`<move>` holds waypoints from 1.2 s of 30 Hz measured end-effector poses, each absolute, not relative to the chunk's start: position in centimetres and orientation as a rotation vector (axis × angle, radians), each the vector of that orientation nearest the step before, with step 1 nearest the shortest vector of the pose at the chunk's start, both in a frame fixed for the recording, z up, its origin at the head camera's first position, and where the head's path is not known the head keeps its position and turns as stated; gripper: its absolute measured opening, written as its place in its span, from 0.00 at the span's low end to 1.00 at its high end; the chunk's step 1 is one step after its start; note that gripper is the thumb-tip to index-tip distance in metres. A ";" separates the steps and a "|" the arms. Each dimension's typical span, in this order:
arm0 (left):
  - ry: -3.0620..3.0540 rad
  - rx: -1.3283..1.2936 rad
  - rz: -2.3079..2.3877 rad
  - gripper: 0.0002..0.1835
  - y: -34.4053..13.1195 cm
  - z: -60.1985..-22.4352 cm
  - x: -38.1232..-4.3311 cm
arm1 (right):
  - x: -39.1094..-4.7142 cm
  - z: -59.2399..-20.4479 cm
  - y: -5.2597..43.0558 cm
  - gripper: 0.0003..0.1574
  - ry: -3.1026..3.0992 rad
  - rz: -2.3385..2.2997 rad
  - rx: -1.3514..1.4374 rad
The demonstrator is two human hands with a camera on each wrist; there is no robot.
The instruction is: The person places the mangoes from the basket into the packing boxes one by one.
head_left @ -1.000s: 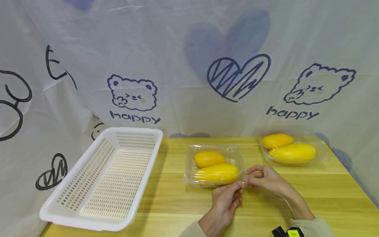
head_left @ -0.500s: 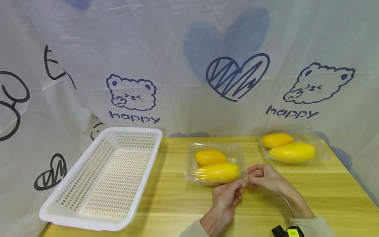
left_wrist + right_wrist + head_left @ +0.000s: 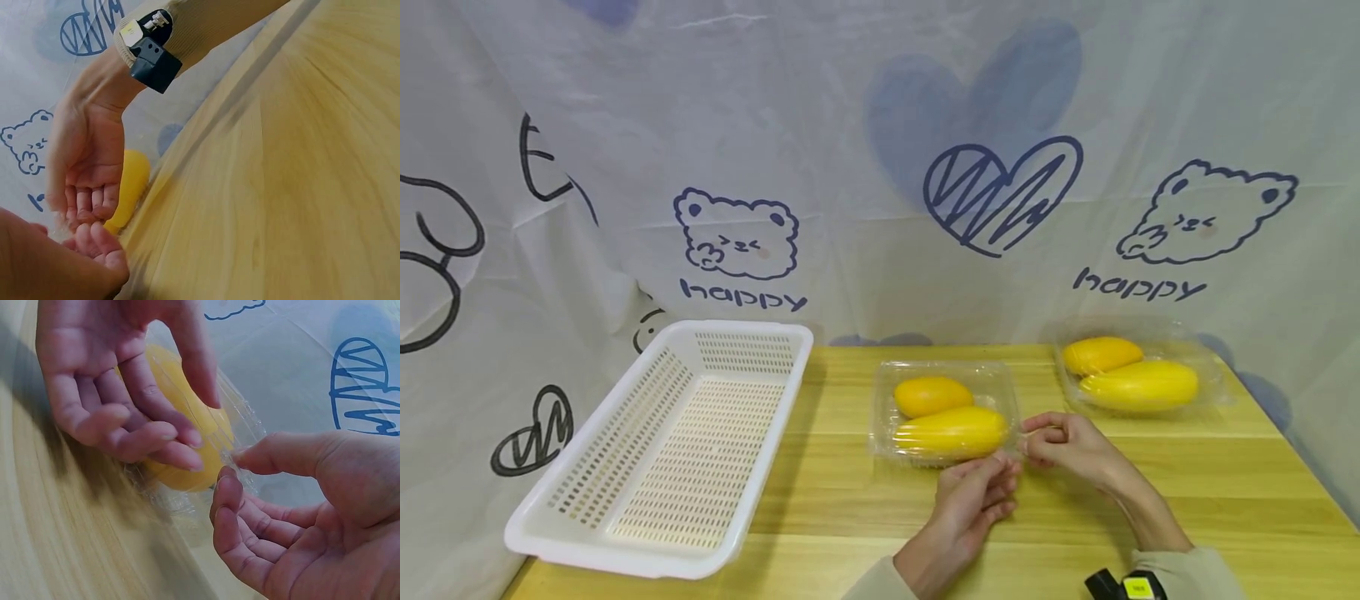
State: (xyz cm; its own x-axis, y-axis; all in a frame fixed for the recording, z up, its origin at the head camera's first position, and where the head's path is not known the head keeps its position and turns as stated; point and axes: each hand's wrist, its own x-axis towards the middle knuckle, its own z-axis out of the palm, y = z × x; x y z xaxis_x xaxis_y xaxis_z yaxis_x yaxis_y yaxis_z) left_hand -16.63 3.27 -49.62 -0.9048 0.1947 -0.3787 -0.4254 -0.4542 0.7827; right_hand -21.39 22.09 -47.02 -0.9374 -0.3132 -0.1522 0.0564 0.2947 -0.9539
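In the head view a clear plastic clamshell box (image 3: 880, 417) sits mid-table. Inside lie a rounded orange-yellow fruit (image 3: 932, 396) and a longer yellow fruit (image 3: 951, 432). My right hand (image 3: 1071, 450) pinches the box's near right corner between thumb and index finger, seen close up in the right wrist view. Just in front of that corner is my left hand (image 3: 966, 504), its fingers loosely bent. In the right wrist view the left thumb (image 3: 197, 369) stands apart from the other fingers, overlapping the box.
A white perforated plastic basket (image 3: 748, 492) stands on the left of the wooden table (image 3: 835, 517). At the back right is another clear box (image 3: 1213, 383) holding two yellow fruits (image 3: 1138, 386). A printed cloth (image 3: 865, 275) hangs behind the table.
The left thumb and fingers have parted a little at the box corner, with the hand turning slightly. My right hand keeps its pinch and has hardly moved.
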 end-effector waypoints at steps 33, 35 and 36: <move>3.054 0.898 1.534 0.08 -6.8 -42.4 -19.6 | -21.4 -47.1 22.3 0.36 2.225 -1.659 -0.335; 3.127 0.846 1.465 0.08 -7.6 -42.3 -19.9 | -21.4 -47.1 22.3 0.36 2.239 -1.652 -0.343; 3.151 0.816 1.427 0.09 -8.0 -42.2 -20.1 | -21.4 -47.1 22.3 0.35 2.247 -1.647 -0.346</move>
